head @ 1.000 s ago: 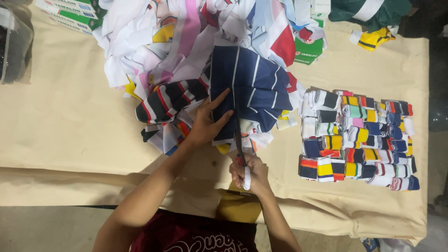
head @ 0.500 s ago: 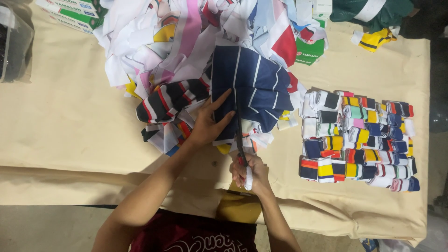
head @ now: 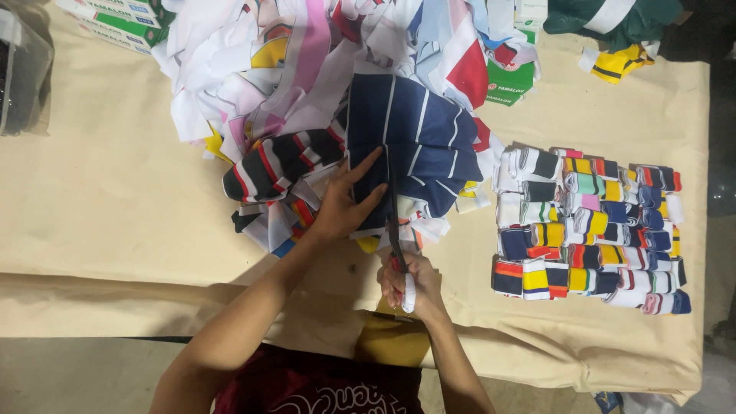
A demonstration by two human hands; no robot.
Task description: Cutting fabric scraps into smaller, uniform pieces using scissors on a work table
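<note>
Right hand (head: 410, 280) fingers wrapped tight on scissors (head: 395, 230) — blades up into the navy fabric (head: 418, 146). Left hand (head: 345, 203) fingers spread flat, pinning it, beside the scrap heap (head: 307, 69) on the worktop (head: 100, 207).

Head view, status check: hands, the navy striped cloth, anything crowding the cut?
Left hand flat on navy striped cloth. Right hand closed on scissors, blades up into the cloth. Loose fabric heap crowds the top and left; folded stacks lie apart.
</note>
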